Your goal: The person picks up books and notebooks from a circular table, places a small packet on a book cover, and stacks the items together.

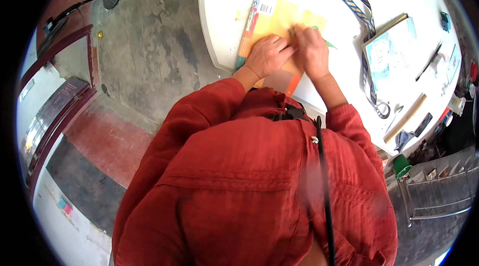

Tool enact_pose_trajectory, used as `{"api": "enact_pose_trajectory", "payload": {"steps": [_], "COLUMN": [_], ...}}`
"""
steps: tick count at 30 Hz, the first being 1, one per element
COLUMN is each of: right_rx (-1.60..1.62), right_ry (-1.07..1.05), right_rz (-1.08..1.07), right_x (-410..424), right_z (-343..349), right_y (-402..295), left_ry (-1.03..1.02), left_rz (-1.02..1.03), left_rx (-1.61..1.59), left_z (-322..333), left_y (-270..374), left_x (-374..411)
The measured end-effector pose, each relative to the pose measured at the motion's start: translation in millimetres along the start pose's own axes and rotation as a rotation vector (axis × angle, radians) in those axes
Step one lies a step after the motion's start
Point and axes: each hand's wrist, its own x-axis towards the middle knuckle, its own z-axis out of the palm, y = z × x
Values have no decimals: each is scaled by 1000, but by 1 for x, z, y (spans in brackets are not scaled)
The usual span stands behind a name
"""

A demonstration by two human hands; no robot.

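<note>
An orange book or folder (286, 10) with a barcode label lies on the white table (220, 23) before me, partly under my hands. My left hand (267, 54) rests on it with bent fingers, beside its striped edge. Just to the right, my right hand (312, 47) has its fingers curled together over the orange surface; whether something small is between them cannot be told. The two hands are close together. A red pen-like thing (255, 22) lies along the left edge of the orange cover, and a green pointed thing (330, 44) shows beside my right hand.
To the right lie a patterned lanyard (355, 10), a blue-and-white book (391, 51), a black pen (428, 62), a spoon (394, 118) and a wooden strip (406, 118). A green container (402, 166) and a metal rack (438, 211) stand beyond the table.
</note>
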Motion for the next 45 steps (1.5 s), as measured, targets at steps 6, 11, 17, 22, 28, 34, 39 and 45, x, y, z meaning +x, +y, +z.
{"api": "enact_pose_trajectory", "payload": {"steps": [6, 11, 17, 22, 28, 34, 39, 45], "right_rx": [-35, 10, -50, 6, -46, -63, -15, -60], "right_ry": [-6, -26, 22, 1, 88, 10, 37, 54], "right_rz": [53, 54, 124, 68, 97, 102, 7, 57], "right_x": [24, -8, 12, -2, -1, 25, 6, -1], "right_z": [1, 0, -1, -8, -1, -7, 0, 2], "right_y": [15, 0, 0, 8, -7, 3, 0, -6], "left_ry": [12, 22, 19, -36, 10, 23, 53, 18], "left_rz": [-27, -23, -32, -46, -38, -36, -21, -27], "left_rx": [-26, -24, -9, 39, 16, -43, -11, -10], "left_z": [0, -2, 0, -4, -1, -4, -5, -2], "left_y": [3, 0, 3, 5, 3, 4, -3, 2], "left_x": [-1, 3, 0, 2, 0, 2, 5, -1]}}
